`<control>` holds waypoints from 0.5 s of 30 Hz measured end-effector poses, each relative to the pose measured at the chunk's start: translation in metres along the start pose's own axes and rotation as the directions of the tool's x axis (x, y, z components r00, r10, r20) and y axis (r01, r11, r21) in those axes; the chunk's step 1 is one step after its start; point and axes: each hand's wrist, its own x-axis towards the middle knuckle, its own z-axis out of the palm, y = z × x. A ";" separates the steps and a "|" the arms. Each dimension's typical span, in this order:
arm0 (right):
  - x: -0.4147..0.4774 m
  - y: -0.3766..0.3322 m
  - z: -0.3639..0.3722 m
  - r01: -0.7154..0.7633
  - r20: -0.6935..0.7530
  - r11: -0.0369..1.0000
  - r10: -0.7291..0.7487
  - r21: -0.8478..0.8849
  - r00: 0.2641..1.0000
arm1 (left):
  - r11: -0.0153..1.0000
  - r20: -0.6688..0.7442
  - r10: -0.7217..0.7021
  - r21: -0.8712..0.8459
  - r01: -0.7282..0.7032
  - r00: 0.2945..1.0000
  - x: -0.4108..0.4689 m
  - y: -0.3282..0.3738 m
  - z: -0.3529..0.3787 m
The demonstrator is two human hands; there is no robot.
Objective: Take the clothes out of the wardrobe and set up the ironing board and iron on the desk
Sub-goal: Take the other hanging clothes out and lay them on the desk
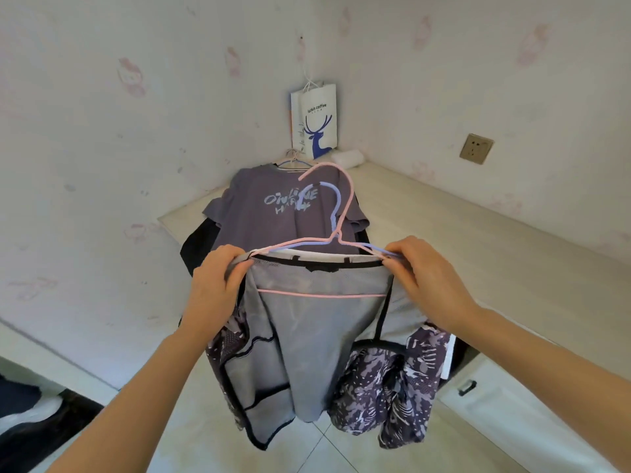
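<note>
I hold a patterned purple jacket with a grey mesh lining (317,339) up in the air in front of the desk (444,233). It hangs on a pink hanger (341,206) paired with a light blue one. My left hand (218,278) grips the left shoulder of the jacket and hanger. My right hand (423,278) grips the right shoulder. A grey T-shirt with pale lettering (273,206) lies flat on the desk on its own hanger, over a black garment (196,247). No ironing board or iron is in view.
A white paper bag with a blue deer (316,121) hangs in the wall corner above the desk, with a white roll (348,157) below it. A wall socket (475,148) sits at the right. A drawer handle (467,387) shows under the desk; the floor is tiled.
</note>
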 end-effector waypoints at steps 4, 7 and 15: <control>0.018 0.007 0.013 0.021 -0.018 0.991 -0.023 -0.133 1.000 | 1.000 -0.013 0.001 -0.016 -0.002 1.000 0.032 -0.020 -0.011; 0.032 0.009 0.028 0.077 -0.015 0.956 -0.085 -0.282 0.996 | 1.000 -0.010 -0.003 -0.025 0.003 1.000 0.054 -0.033 -0.018; 0.087 0.005 0.048 0.029 -0.070 0.927 -0.059 -0.375 0.996 | 1.000 0.010 -0.001 -0.022 0.001 1.000 0.111 -0.053 -0.037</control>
